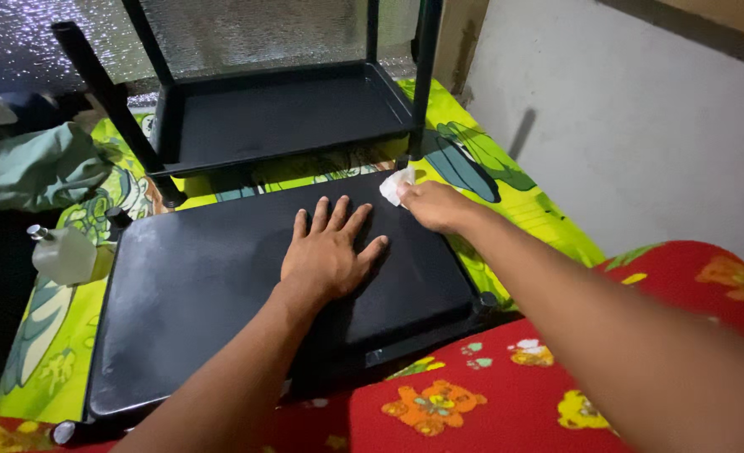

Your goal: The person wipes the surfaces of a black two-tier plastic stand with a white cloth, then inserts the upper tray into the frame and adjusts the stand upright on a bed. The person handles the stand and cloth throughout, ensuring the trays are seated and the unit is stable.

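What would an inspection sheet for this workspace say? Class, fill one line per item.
Surface: green patterned sheet under a red patterned cloth.
Job's things: black plastic shelf panel, dusty; white cloth scrap.
Clutter: second black shelf tray; small spray bottle; grey-green cloth.
Grips: left hand flat on the panel; right hand pinches the scrap at the panel's far corner.
Cables: nothing seen.
Surroundings: grey wall.

No packages, labels, signs or screens visible.
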